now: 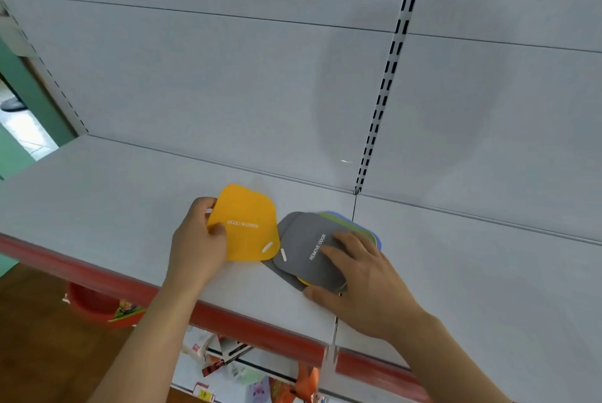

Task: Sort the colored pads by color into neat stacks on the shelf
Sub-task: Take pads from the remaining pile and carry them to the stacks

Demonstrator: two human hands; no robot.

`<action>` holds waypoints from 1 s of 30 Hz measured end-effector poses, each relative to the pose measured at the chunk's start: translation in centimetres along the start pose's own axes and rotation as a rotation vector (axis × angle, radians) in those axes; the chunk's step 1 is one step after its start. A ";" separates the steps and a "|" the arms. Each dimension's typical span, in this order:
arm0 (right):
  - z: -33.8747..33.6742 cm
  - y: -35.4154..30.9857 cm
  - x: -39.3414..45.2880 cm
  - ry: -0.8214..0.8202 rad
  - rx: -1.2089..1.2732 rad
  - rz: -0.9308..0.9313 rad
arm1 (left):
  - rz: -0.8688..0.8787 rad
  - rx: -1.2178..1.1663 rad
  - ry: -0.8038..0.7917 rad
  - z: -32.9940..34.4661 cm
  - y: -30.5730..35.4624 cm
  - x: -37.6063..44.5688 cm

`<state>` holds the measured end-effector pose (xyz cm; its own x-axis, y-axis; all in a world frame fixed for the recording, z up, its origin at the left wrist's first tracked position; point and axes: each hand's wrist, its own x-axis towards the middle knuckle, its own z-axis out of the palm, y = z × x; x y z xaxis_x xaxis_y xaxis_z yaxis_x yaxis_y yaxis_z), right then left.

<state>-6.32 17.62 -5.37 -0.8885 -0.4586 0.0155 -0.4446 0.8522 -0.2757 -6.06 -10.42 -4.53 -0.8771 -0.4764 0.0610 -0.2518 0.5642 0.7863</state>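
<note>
The yellow pad (pixel 246 223) is in my left hand (pixel 198 239), pinched by its left edge between thumb and curled fingers, just left of the mixed pile and overlapping that pile's near-left edge. White lettering runs across it upside down, and a small white slot marks its near-right corner.

My right hand (pixel 361 278) lies flat on the pile, fingers straight and pressing on the top grey pad (pixel 306 249), thumb stretched along the pile's near edge. That pad reads "REMOVE ODOR". A second grey pad (pixel 286 226) shows under it to the left, a green pad (pixel 335 217) and a blue pad (pixel 374 233) peek out at the far right, and a sliver of another yellow one (pixel 303 281) shows at the near edge. How many pads the pile holds I cannot tell, since my hand and the top pad cover most of it.

All of it rests on the grey shelf (pixel 114 194), near its red front strip (pixel 228 321). Below the shelf, on the left, a red tub (pixel 94 305) is partly cut off by the shelf edge; the packets (pixel 208 347) lower down are too blurred to name.
</note>
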 end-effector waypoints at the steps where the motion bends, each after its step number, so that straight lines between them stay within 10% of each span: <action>1: 0.0 0.2 0.2 0.009 0.034 0.018 | -0.006 -0.047 0.021 -0.1 0.1 0.1; 11: -1.3 0.3 2.5 -0.027 -0.139 0.190 | -0.103 -0.415 -0.013 1.3 1.2 -0.8; 22: -2.5 0.7 4.4 -0.037 0.098 0.234 | -0.032 -0.245 -0.067 2.2 1.6 -1.1; 30: -2.0 -0.5 1.6 0.222 0.668 0.309 | -0.040 -0.233 -0.017 1.9 1.3 -1.3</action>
<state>-7.70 16.94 -3.27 -0.9945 -0.1032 0.0163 -0.0724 0.5680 -0.8199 -6.05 -7.79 -4.75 -0.8759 -0.4822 0.0182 -0.1868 0.3736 0.9086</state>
